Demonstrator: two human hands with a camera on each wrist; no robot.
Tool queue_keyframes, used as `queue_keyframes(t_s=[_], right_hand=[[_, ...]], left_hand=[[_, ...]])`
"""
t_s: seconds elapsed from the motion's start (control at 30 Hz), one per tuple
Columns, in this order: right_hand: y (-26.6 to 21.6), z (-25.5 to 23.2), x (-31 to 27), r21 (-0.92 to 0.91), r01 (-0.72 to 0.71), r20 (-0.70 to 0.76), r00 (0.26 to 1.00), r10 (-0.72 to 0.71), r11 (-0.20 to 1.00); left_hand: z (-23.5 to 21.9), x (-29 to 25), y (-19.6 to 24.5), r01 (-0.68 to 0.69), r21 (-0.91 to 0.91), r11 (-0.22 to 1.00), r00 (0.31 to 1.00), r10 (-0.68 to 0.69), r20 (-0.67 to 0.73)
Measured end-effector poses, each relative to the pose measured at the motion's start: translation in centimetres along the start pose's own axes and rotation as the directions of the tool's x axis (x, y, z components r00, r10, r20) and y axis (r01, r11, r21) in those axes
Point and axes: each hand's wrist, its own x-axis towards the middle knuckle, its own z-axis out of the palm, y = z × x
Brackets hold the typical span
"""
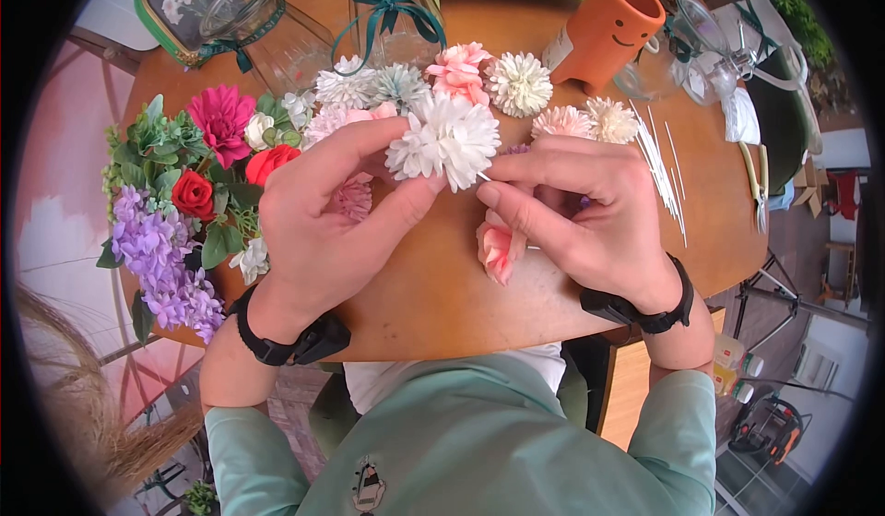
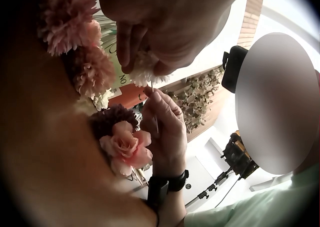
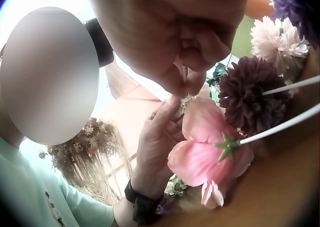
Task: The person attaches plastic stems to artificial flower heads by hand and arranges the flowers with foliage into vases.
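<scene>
Counter [image 1: 415, 327]: brown, smooth-topped, with a curved near edge facing the person.
Flower bunch [image 1: 171, 212]: along the left edge, with red, magenta and lilac blooms among green leaves.
Glass vases [image 1: 392, 13]: two near the far edge, left of its middle, each tied with dark green ribbon.
Left hand [image 1: 327, 198]: raised over the counter, thumb and fingers pinching the white pompom flower [image 1: 444, 142] from its left side.
Right hand [image 1: 590, 207]: level with the other, thumb and forefinger pinching the thin white stem [image 1: 482, 176] just beside the bloom.
Orange cup [image 1: 604, 32]: toward the far right corner, with a smiling face drawn on its side.
White sticks [image 1: 653, 156]: loose, several side by side, between the right hand and the right edge.
Pliers-like tool [image 1: 753, 179]: at the right edge, pale-handled.
White pompom flower: held between the two hands, over the middle of the counter.
Coral-pink flower [image 1: 498, 247]: near the near edge; the right wrist view shows its green base and white stalk, just beside a dark purple flower [image 3: 252, 94].
Thin white stem: at the pompom's underside, mostly hidden by the right fingers.
</scene>
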Motion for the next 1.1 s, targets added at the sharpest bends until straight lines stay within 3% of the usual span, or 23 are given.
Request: queue_keyframes(t_s=[0.13, 0.2, 0.43, 0.53, 0.6, 1.1], right_hand=[[-0.9, -0.4, 0.2, -0.002, -0.016, 0.08, 0.997, 0.016, 1.0], [-1.1, -0.1, 0.0, 0.051, -0.118, 0.052, 0.992, 0.115, 0.992], [-0.8, 0.1, -0.2, 0.133, -0.184, 0.112, 0.979, 0.17, 0.974], [-0.6, 0.2, -0.3, 0.217, -0.276, 0.147, 0.957, 0.248, 0.936], [-0.3, 0.4, -0.5, 0.364, -0.351, 0.171, 0.936, 0.309, 0.862], [0.0, 0.1, -0.2, 0.473, -0.374, 0.235, 0.926, 0.295, 0.797]], left_hand=[[0.3, 0.2, -0.1, -0.074, -0.049, 0.996, 0.997, 0.074, -0.018], [0.3, 0.1, -0.3, -0.114, 0.044, 0.993, 0.993, 0.115, -0.037], [-0.8, 0.6, 0.9, -0.151, 0.222, 0.963, 0.986, 0.132, 0.099], [-0.8, 0.8, 0.9, -0.202, 0.208, 0.957, 0.976, 0.177, 0.13], [-0.8, 1.1, 0.8, -0.317, 0.195, 0.928, 0.944, 0.288, 0.162], [-1.2, 1.4, 1.1, -0.369, 0.157, 0.916, 0.918, 0.334, 0.212]])
